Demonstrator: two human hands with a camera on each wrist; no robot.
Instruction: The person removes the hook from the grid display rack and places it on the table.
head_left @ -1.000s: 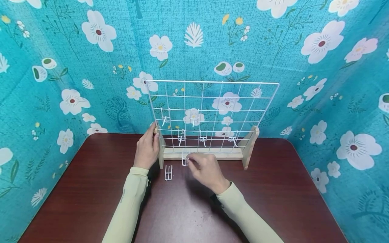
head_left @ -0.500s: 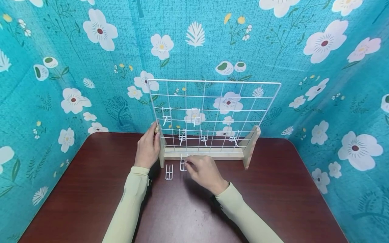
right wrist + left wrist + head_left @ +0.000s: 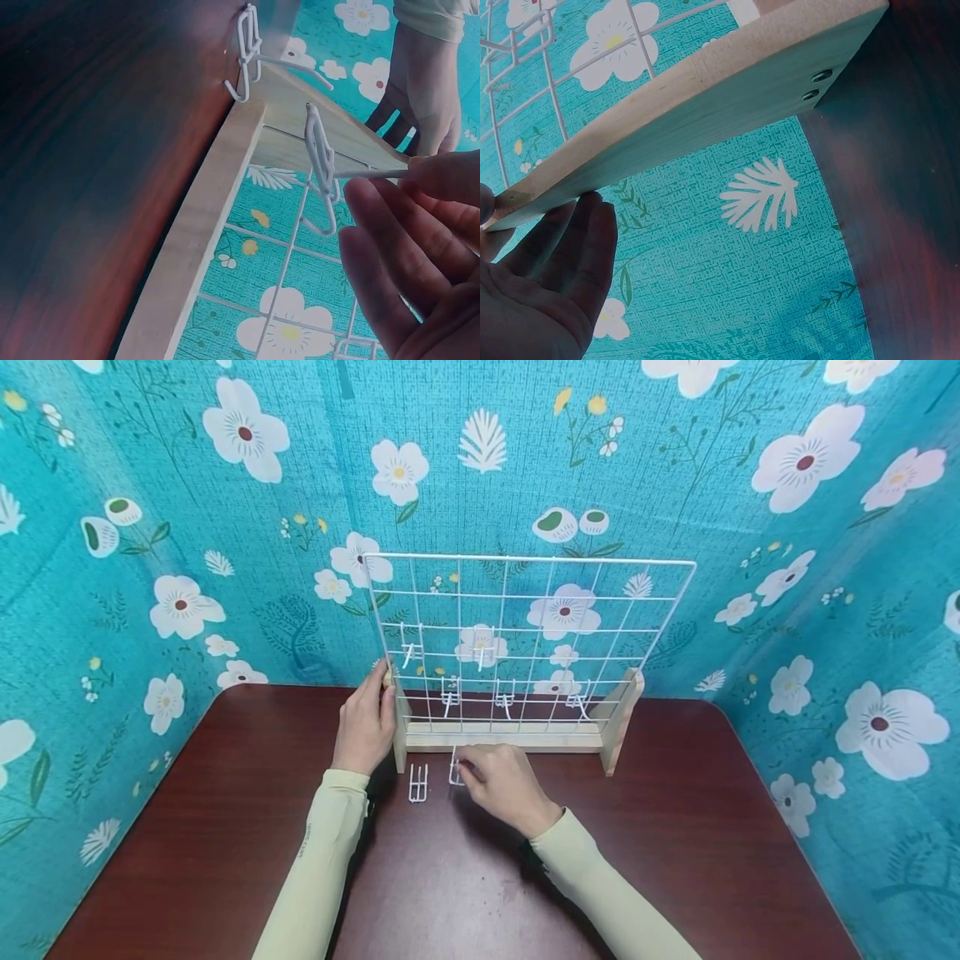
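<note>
A white wire grid panel [image 3: 525, 558] stands upright in a wooden stand [image 3: 621, 718]. My left hand [image 3: 362, 725] grips the top of the stand's left side piece; in the left wrist view, thumb and fingers lie on opposite faces of that wooden side piece [image 3: 697, 101]. In front of the panel, my right hand [image 3: 508, 785] pinches a white wire hook [image 3: 320, 154] by its prong, between thumb and finger, its frame pointing away from the palm. A second hook [image 3: 417, 785] lies on the table to the left, prong up in the right wrist view.
Several white hooks hang on the grid, among them an upper left hook [image 3: 408, 652] and a lower right hook [image 3: 577, 702]. A wooden crossbar [image 3: 502, 742] joins the side pieces. Behind the dark red table [image 3: 225, 827] hangs a blue flowered cloth [image 3: 300, 485].
The right hand has drawn the pinched hook slightly down and toward the person, away from the grid's lower edge. The left hand stays on the side piece.
</note>
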